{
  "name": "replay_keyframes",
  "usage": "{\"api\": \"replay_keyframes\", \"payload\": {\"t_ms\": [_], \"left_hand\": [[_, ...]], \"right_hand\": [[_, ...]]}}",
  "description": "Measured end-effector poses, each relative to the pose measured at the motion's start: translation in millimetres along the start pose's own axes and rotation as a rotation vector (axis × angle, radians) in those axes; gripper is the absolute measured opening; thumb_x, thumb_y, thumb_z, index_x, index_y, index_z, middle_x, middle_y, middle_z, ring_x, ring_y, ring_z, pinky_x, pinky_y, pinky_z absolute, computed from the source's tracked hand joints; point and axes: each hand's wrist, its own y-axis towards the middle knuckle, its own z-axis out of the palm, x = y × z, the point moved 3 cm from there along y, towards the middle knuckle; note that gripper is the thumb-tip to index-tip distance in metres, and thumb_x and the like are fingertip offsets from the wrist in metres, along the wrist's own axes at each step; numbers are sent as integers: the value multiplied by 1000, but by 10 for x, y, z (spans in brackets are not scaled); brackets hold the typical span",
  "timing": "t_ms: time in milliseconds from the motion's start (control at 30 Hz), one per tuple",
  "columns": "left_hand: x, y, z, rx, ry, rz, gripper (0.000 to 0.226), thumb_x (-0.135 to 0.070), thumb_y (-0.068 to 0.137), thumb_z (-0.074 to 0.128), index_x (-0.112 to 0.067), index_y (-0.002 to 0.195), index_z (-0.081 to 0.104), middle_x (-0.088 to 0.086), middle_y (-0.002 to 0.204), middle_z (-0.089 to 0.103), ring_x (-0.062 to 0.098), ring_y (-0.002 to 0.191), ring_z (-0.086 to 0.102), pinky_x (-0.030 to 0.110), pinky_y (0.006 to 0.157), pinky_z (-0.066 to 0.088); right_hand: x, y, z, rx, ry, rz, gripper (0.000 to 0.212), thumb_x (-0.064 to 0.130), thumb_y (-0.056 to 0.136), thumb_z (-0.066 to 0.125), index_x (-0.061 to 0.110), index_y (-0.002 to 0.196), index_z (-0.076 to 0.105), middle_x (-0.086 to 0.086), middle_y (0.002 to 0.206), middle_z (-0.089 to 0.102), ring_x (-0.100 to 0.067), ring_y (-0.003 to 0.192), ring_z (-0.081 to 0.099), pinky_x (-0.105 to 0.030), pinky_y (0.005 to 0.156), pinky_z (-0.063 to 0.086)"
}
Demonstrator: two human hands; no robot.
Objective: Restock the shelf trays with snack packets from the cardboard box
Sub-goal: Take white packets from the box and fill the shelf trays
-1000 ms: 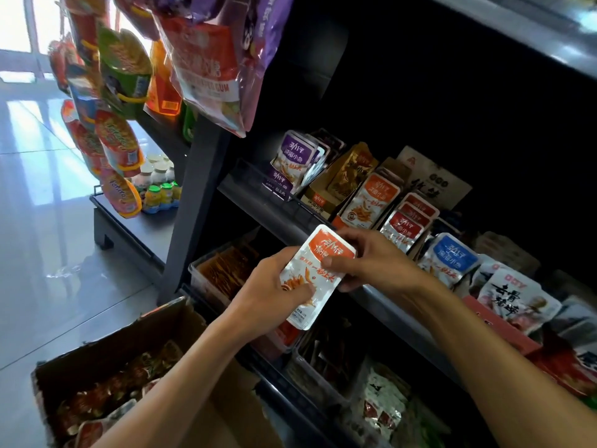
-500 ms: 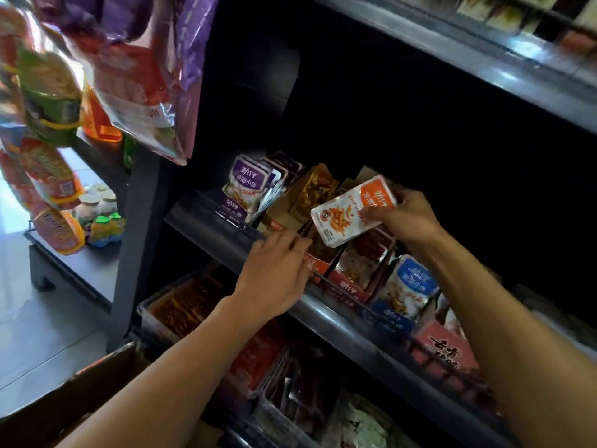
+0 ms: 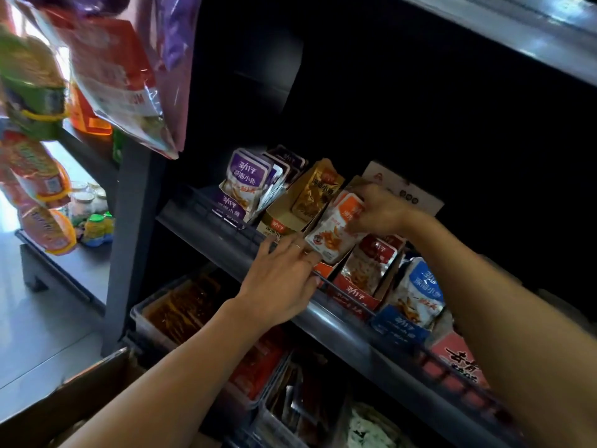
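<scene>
My right hand (image 3: 379, 213) pinches the top of a white and orange snack packet (image 3: 332, 231), which leans into an orange display tray (image 3: 323, 270) on the middle shelf. My left hand (image 3: 284, 279) lies with fingers spread over the shelf's front rail (image 3: 339, 321), its fingertips touching the front of that tray. Only a corner of the cardboard box (image 3: 71, 396) shows at the bottom left.
Beside the orange tray stand trays of purple packets (image 3: 245, 185), gold packets (image 3: 315, 192), red packets (image 3: 368, 266) and blue packets (image 3: 420, 292). Large snack bags (image 3: 119, 69) hang at the upper left. Clear bins (image 3: 181, 305) of packets fill the lower shelf.
My right hand has lowered the white and orange packet from above the trays into the orange tray. My left hand let go of it and moved up to the tray's front.
</scene>
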Motion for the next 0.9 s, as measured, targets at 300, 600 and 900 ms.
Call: {"api": "replay_keyframes", "payload": {"t_ms": [300, 600, 900], "left_hand": [[31, -6, -20, 27, -20, 25, 44, -41, 100, 43, -26, 141, 45, -2, 150, 35, 16, 148, 12, 44, 119, 10], [31, -3, -43, 62, -3, 35, 49, -41, 99, 45, -24, 145, 41, 0, 150, 36, 17, 148, 13, 44, 120, 11], [4, -56, -324, 66, 0, 20, 47, -37, 99, 46, -21, 142, 43, 0, 137, 46, 20, 130, 39, 36, 108, 28]], "right_hand": [[-37, 30, 305, -261, -113, 43, 68, 32, 76, 81, 23, 135, 49, -4, 120, 65, -25, 106, 63, -40, 85, 54], [-69, -1, 370, -334, -201, 73, 64, 37, 78, 80, 22, 132, 48, -7, 122, 61, -27, 108, 61, -37, 83, 50], [51, -244, 229, -389, -116, 43, 65, 44, 81, 75, 24, 136, 47, -7, 129, 53, -28, 115, 54, -45, 91, 50]]}}
